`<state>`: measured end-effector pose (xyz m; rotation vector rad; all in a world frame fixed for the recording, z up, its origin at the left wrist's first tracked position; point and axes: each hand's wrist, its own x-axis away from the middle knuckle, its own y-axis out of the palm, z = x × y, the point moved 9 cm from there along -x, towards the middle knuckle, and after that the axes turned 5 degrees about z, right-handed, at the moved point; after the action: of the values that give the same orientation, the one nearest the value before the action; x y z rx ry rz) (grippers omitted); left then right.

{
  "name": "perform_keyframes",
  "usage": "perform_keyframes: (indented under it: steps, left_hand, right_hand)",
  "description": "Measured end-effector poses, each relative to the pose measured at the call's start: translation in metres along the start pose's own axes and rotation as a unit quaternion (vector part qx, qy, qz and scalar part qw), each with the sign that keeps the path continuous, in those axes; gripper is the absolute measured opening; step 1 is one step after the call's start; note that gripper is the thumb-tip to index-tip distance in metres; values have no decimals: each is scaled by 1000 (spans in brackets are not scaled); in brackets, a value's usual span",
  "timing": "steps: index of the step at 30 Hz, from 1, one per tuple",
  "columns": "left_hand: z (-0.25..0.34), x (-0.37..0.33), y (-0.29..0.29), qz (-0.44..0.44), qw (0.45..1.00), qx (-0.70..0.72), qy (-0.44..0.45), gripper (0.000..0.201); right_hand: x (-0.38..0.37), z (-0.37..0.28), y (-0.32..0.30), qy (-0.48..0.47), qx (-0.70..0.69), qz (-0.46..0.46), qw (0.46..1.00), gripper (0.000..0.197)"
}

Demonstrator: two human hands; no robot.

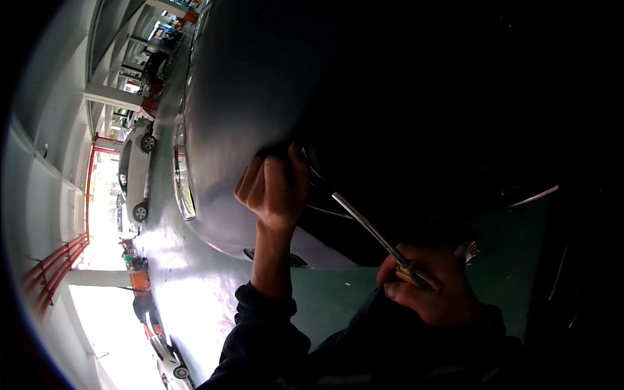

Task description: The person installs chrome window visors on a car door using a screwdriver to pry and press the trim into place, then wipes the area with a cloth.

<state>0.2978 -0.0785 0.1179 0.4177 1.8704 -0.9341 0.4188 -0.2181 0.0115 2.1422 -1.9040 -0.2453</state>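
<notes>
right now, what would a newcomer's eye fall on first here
Probably the screwdriver-like tool at lower right of centre, its bright metal shaft slanting up and left out of the right hand against deep shadow. Next, the left hand, curled near the middle where the grey car body meets the dark. Then the glaring green floor at lower left, and a white car above it looking tipped on end.

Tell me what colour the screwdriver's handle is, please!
The screwdriver's handle looks amber-yellow, though the light is dim; the head view shows it.
</notes>
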Motion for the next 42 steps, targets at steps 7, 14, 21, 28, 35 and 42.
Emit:
perform_keyframes:
  steps: [7, 14, 21, 28, 35, 42]
  left_hand:
    - [-4, 17, -4, -11, 1000, -20, 11, 40]
    - [6, 22, 5, 35, 998, -17, 46, 38]
    - [9, 25, 7, 16, 998, -39, 48, 38]
    - [8, 28, 4, 66, 993, -56, 77, 29]
    - [19, -44, 24, -79, 997, -11, 14, 31]
    - [5, -75, 29, -118, 990, 68, -40, 9]
  right_hand:
    - [-7, 13, 0, 21, -9, -26, 999, 14]
    - [-14, 25, -7, 16, -21, -50, 998, 16]
    - [-30, 48, -1, 4, -67, -86, 994, 15]
    - [-21, 65, 0, 78, -71, -99, 989, 15]
    - [-12, 61, -10, 73, -83, -80, 991, 15]
    - [-4, 27, -21, -6, -69, 55, 996, 14]
